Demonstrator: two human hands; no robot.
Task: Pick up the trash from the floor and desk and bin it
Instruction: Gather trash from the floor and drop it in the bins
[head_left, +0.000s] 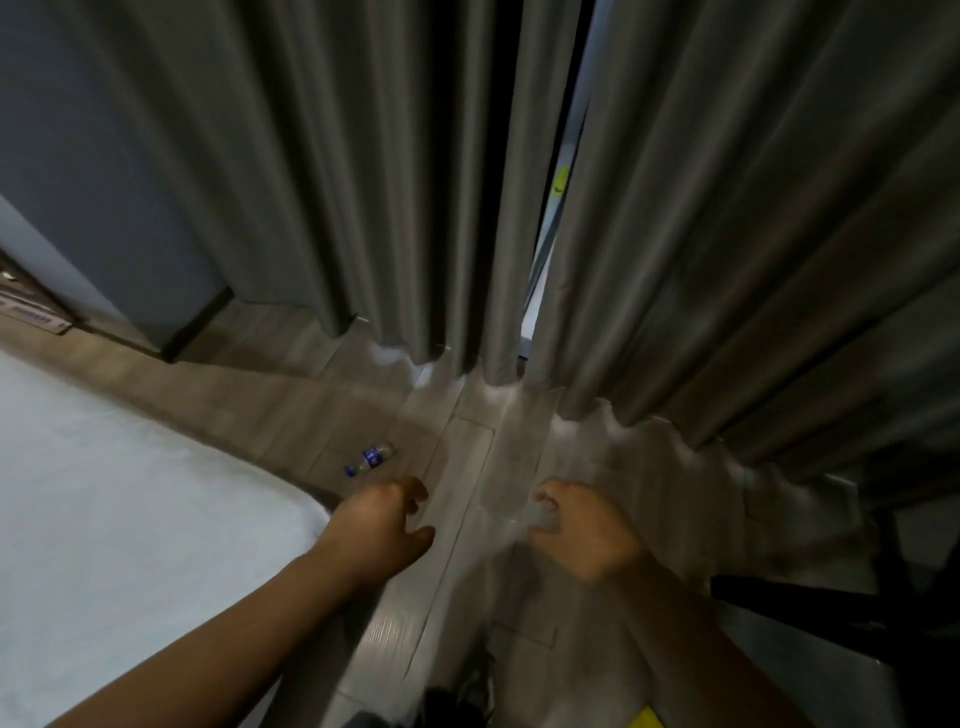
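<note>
A small clear plastic bottle (370, 459) with a blue label and blue cap lies on its side on the wood-look floor (467, 467), close to the bed's corner. My left hand (384, 525) hovers just below and right of it, fingers loosely curled, holding nothing and not touching the bottle. My right hand (587, 530) is further right over the floor. Its fingers curl round a pale, see-through piece of plastic (540, 514), which is blurred and mostly hidden by the hand.
A bed with a white sheet (130, 509) fills the left side. Grey curtains (415, 208) hang to the floor straight ahead. Black furniture legs (831, 603) stand at the right. A dark object (447, 706) and a yellow thing (644, 719) sit at the bottom edge.
</note>
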